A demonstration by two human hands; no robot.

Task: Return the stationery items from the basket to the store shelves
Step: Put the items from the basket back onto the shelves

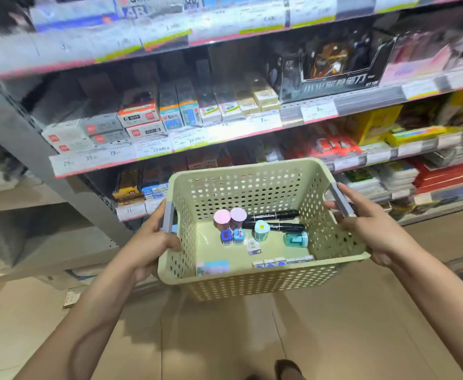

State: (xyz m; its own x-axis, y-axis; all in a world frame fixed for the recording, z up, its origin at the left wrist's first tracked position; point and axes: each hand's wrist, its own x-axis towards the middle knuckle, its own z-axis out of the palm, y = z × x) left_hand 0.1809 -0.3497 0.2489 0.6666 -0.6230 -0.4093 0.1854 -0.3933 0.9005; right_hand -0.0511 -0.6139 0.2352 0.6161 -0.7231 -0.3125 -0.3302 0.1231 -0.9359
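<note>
Hands hold a pale green perforated basket [252, 281] at both ends: the left hand [153, 242] curls its fingers around the grey handle [168, 218], the right hand [372, 229] wraps the opposite handle [341, 200]. Small boxes along the basket's near wall are half hidden. Inside lie two black markers [275, 216], two pink-capped tubs [229, 217] and teal sharpeners [296, 239]. Beyond, the store shelves [170, 149] are blurred, their labels hard to read.

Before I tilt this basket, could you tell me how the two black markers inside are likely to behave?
The black markers lie flat on the basket floor; being round-barrelled, they would probably roll. They look rigid and light, so easy to pinch.
</note>
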